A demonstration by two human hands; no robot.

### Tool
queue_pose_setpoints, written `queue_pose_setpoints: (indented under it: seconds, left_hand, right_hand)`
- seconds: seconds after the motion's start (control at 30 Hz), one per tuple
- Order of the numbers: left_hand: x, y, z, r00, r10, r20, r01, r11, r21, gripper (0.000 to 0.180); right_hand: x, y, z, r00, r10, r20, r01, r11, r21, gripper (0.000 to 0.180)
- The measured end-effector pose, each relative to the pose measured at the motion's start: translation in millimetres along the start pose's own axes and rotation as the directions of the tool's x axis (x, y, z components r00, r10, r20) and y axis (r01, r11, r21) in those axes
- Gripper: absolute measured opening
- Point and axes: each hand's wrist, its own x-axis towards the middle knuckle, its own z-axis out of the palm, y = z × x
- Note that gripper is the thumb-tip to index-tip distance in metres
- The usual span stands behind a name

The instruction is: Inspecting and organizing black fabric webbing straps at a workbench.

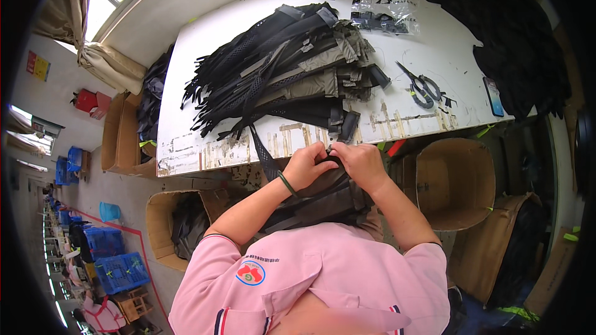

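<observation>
My left hand (307,167) and my right hand (361,165) meet at the table's front edge, fingertips pinched close together. Between them they grip a black fabric piece (329,189), whose dark body hangs down over my lap. A tiny pale bit shows at the fingertips, too small to name. Just beyond my hands lies a heap of black and grey fabric straps (279,74), mesh parts among them, with loose ends fanned to the left. One mesh strap (263,152) drops over the table edge beside my left hand.
Black-handled scissors (424,90) and a phone (493,96) lie to the right on the white table (428,123). Behind them are a clear bag of black parts (385,9) and piled black fabric (518,37). Cardboard boxes (456,183) stand below the front edge.
</observation>
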Motion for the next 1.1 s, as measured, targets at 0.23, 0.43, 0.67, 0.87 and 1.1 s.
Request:
queue_pose_setpoints:
  seconds: [0.23,0.43,0.67,0.87,1.1]
  left_hand:
    - [-16,15,4,0.875,0.482,0.039,-0.47,0.829,0.303,0.026]
    - [-11,13,1,0.973,0.205,0.104,-0.211,0.976,0.049,0.017]
    - [-3,-4,-15,0.989,0.02,0.144,0.069,0.809,-0.583,0.01]
    - [2,-5,-22,0.992,0.078,0.102,-0.013,0.853,-0.522,0.011]
    - [-8,16,-14,0.967,0.112,0.23,0.001,0.898,-0.44,0.026]
  right_hand:
    - [-7,22,18,0.806,0.528,0.268,-0.545,0.485,0.684,0.015]
    - [-25,0,32,0.739,0.484,0.468,-0.593,0.137,0.794,0.016]
    - [-36,2,4,0.73,0.186,0.658,-0.625,-0.207,0.752,0.013]
    - [-36,-12,6,0.762,0.113,0.638,-0.509,-0.505,0.697,0.013]
    - [-38,-7,14,0.921,0.386,0.058,-0.362,0.788,0.497,0.007]
